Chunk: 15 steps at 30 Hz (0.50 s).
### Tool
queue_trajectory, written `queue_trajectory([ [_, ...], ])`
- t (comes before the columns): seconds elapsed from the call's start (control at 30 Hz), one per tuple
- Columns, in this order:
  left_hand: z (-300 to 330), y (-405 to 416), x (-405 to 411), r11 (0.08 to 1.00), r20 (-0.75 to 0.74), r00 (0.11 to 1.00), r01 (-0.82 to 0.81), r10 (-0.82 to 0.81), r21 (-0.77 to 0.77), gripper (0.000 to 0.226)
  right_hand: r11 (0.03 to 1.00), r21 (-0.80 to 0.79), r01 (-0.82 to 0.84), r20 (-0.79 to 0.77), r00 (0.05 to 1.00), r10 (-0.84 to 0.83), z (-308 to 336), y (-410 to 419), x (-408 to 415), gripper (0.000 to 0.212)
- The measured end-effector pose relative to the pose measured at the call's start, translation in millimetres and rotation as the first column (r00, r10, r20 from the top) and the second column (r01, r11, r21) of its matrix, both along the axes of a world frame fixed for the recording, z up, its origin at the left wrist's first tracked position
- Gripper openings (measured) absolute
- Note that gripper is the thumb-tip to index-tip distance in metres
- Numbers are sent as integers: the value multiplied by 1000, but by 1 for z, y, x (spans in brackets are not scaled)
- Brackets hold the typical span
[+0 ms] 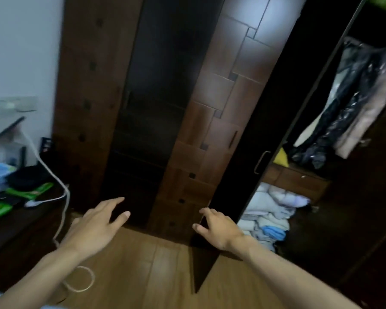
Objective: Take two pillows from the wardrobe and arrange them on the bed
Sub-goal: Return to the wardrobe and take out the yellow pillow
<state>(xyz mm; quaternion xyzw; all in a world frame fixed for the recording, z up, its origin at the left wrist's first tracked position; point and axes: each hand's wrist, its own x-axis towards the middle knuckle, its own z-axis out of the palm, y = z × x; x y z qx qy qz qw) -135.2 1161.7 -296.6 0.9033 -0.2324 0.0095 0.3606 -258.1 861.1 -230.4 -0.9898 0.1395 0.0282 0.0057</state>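
The brown wardrobe [221, 108] fills the view, and its dark right door [250, 166] stands swung open, seen nearly edge-on. In the low compartment behind that door lies a pile of white and pale blue soft bedding [270, 210]; I cannot tell single pillows apart in it. My right hand [218, 228] is at the lower left edge of the open door, fingers curled around it. My left hand [98, 221] hovers in front of the closed dark middle door [152, 108], fingers spread, holding nothing.
Clothes in plastic covers [354, 103] hang in the open section above a wooden drawer [299, 179]. A dark desk [20, 237] at the left carries green packets [29, 192] and a white cable [61, 197] that trails to the wooden floor [143, 268].
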Motion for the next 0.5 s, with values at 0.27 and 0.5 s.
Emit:
queue_trajectory([
  [0.27,58,-103,53,982,-54,982,184,-182,34,61,960,76,269,-5,963,-270,78,-90,1,65],
  [0.5,206,-399,8,789,155,774,595,-613,151,52,917,112,384,113,911,-396,173,-302,-15,70],
])
